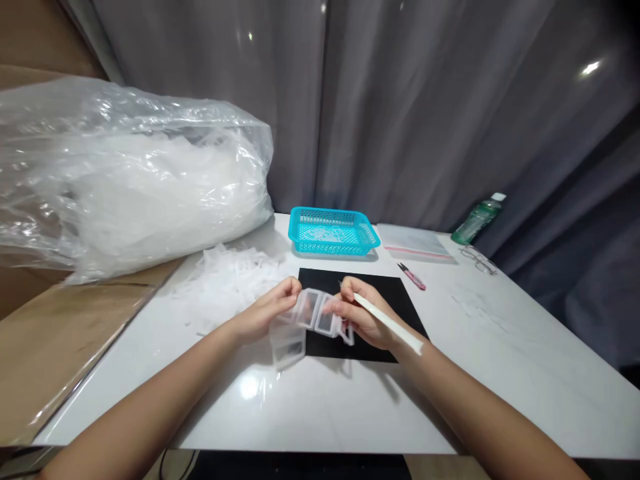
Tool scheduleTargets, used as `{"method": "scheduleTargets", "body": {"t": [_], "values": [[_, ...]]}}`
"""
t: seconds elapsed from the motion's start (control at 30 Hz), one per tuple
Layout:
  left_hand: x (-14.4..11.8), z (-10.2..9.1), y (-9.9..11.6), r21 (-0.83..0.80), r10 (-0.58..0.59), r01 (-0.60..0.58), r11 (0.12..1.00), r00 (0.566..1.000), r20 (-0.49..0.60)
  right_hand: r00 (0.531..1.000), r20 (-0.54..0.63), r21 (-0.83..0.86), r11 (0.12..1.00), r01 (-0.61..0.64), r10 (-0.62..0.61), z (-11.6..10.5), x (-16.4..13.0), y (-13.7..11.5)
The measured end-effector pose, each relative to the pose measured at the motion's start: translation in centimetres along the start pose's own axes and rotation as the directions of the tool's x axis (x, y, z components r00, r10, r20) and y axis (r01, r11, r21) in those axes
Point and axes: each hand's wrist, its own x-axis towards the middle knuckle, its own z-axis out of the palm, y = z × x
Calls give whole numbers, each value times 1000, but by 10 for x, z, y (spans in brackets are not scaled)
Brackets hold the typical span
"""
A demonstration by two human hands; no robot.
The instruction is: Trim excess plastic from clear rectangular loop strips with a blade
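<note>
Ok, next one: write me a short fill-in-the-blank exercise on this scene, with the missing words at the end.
1. The slim white stick is in the ____ hand.
2. The mat on the table is coloured ____.
3. The green bottle has a cap coloured ____.
4. The snips have a handle coloured ____.

Missing words: right; black; white; pink.

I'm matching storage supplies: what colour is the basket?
The basket is bright turquoise blue, as the head view shows.
</note>
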Motion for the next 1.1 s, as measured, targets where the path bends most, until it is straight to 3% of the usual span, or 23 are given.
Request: {"method": "scheduleTargets", "body": {"t": [0.17, 0.3, 0.4, 0.47, 0.53, 0.63, 0.73, 0.87, 0.97, 1.1], "values": [[1, -12, 1, -199, 64, -24, 980, 978, 198, 995, 58, -158, 985, -67, 77, -24, -19, -18], [2, -20, 3, -115, 17, 16, 993, 959, 283, 984, 38, -221, 962, -162, 175, -34, -33, -29], [3, -20, 1, 59, -73, 61, 996, 968, 241, 972, 22, -285, 934, -217, 233, -38, -39, -30], [5, -18, -4, 257, -119, 64, 964, 972, 202, 968, -2, -355, 905, -236, 252, -45, -39, -25], [9, -14, -11, 500, -86, -1, 866, 985, 151, 971, -45, -419, 878, -231, 234, -57, -35, -16], [15, -7, -24, 744, 104, -165, 648, 986, 128, 981, -110, -462, 866, -192, 158, -79, -28, 3], [17, 0, -31, 812, 159, -220, 540, 974, 158, 980, -146, -443, 876, -189, 138, -98, -23, 16], [12, 3, -28, 863, 34, -130, 489, 991, 130, 975, -167, -367, 908, -201, 148, -107, -25, 12], [10, 0, -22, 864, -41, -85, 495, 992, 121, 972, -182, -330, 922, -201, 147, -105, -29, -1], [12, -5, -18, 823, -148, -23, 567, 981, 129, 965, -188, -347, 907, -239, 183, -100, -33, -13]]}}
